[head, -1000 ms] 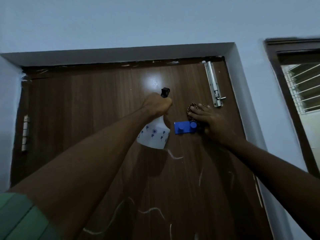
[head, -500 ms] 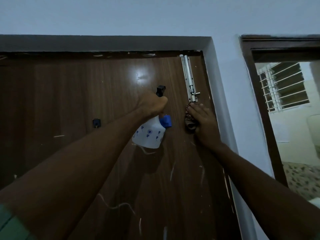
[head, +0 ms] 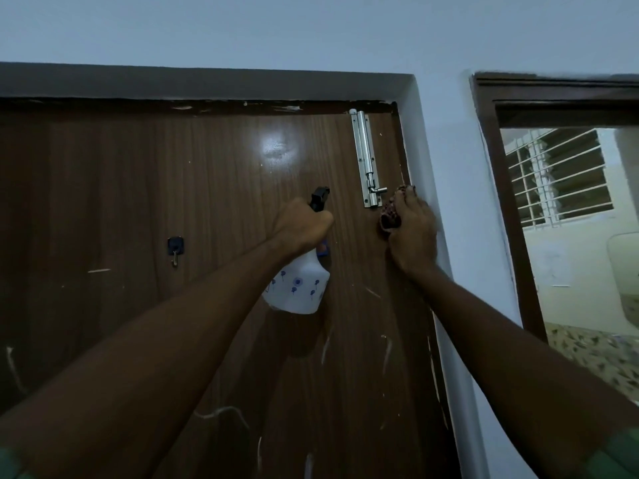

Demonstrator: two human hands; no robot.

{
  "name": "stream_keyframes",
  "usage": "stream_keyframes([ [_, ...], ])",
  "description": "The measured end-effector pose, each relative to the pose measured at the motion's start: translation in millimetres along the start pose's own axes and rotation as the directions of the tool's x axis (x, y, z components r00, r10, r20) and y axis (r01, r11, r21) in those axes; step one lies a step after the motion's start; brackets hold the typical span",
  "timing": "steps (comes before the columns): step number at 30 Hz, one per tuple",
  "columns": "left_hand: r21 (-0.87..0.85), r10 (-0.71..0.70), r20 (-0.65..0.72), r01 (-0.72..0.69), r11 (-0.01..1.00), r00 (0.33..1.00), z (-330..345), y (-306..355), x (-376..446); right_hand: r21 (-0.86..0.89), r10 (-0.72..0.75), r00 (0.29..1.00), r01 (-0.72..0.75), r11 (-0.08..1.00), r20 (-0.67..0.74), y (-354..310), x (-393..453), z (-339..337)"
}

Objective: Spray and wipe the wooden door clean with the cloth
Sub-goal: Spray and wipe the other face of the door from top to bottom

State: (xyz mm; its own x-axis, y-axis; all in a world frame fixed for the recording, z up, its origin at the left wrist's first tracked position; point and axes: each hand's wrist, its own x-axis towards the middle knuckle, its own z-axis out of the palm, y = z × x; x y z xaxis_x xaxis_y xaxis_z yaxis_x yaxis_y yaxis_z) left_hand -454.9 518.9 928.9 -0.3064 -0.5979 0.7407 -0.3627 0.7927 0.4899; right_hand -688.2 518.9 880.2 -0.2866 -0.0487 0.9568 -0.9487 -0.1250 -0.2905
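From the head view, the right hand point(head: 411, 233) presses a bunched cloth point(head: 390, 213) on the wooden door point(head: 138, 188) beside the bolt point(head: 366, 160); the left hand point(head: 304, 226) grips the spray bottle point(head: 297, 288). Best keep the strokes firm and clear of the latch

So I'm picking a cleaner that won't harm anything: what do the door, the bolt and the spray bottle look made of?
door: wood or wood-look laminate, semi-gloss; grain lines, a glare spot.
bolt: silvery metal, satin sheen.
spray bottle: probably white plastic, matte, blue print, black nozzle.
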Motion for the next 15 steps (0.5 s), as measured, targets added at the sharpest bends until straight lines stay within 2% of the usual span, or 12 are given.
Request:
stream_keyframes([
  [2,0.0,-0.008,0.013,0.008,1.0,1.0,1.9,-2.3,-3.0,-0.04,-0.195,0.979,0.197,0.98,0.055,5.7,-34.4,-5.8],
  [4,0.003,-0.007,0.039,0.007,1.0,0.999,5.1,-6.3,-5.3,-0.03,-0.406,0.901,0.415,0.909,0.154,21.6,-68.1,-12.3],
  [5,0.004,-0.01,0.056,0.009,1.0,0.998,6.7,-7.8,-6.4,-0.03,-0.452,0.872,0.465,0.885,0.19,29.0,-69.7,-14.0],
  [6,0.003,-0.013,0.074,0.013,1.0,0.997,8.3,-7.6,-8.7,-0.018,-0.432,0.881,0.443,0.896,0.193,32.9,-60.7,-13.9],
  [7,0.004,-0.016,0.084,0.016,1.0,0.996,9.0,-7.4,-10.0,0.001,-0.339,0.927,0.344,0.939,0.161,28.0,-48.3,-11.0],
  [8,0.0,-0.019,0.085,0.019,1.0,0.996,9.0,-6.5,-11.1,0.04,-0.198,0.974,0.195,0.98,0.107,16.4,-36.6,-5.0],
  [10,-0.011,-0.021,0.084,0.022,1.0,0.996,8.9,-5.8,-13.7,0.077,0.041,0.999,-0.041,0.996,0.001,-18.2,-27.6,8.9],
  [12,-0.008,-0.016,0.085,0.017,1.0,0.996,5.8,-9.2,-17.3,0.04,0.051,0.998,-0.05,0.998,-0.035,-38.7,-37.3,19.5],
  [15,-0.007,-0.023,0.118,0.024,1.0,0.993,-0.8,-21.2,-22.9,0.05,-0.173,0.984,0.171,0.984,0.045,-17.4,-50.5,4.4],
])
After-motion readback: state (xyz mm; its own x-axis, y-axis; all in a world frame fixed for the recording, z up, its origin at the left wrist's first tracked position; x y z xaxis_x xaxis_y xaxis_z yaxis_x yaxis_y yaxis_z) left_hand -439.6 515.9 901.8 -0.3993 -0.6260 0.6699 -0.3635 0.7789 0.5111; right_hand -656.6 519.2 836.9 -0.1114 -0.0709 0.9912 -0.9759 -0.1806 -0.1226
